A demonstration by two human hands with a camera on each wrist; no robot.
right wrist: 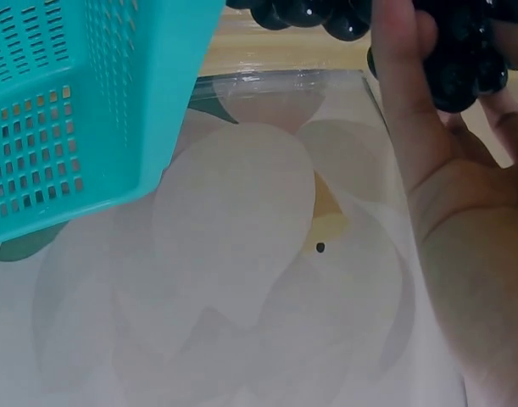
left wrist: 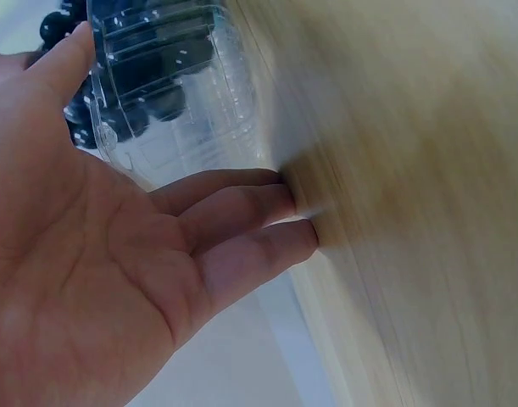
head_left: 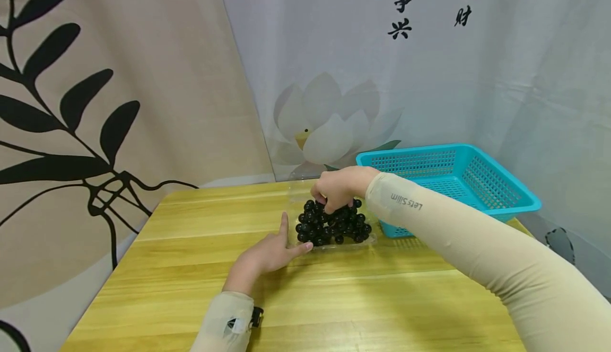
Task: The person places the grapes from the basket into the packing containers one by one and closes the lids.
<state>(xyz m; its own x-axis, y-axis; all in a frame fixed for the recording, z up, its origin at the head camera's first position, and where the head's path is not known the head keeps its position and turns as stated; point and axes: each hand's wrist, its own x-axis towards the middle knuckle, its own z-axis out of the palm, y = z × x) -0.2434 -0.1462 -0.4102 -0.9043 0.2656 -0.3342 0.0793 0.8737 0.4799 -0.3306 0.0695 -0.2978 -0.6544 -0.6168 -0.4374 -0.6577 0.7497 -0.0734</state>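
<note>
Backdrop [head_left: 191, 103]: printed cloth, behind surface
Surface [head_left: 167, 278]: wood-grain, carries basket and container
Basket [head_left: 496, 182]: blue plastic, right of container
Clear container [left wrist: 216, 123]: on surface, holds grapes
Grapes [head_left: 312, 227]: dark bunch, in container, near basket
Left hand [head_left: 269, 251]: fingers spread, thumb against container, grips nothing
Right hand [head_left: 338, 186]: fingers curled, gripping grapes from above

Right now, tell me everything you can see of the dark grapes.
The dark grapes are round, glossy and almost black, with small highlights on their skins. They lie clustered in a clear plastic container on the wooden table, to the left of the turquoise basket. The fingers of the right hand are curled round some at the top, and that hand hides part of the cluster. Any stems are too hard to make out.
</note>
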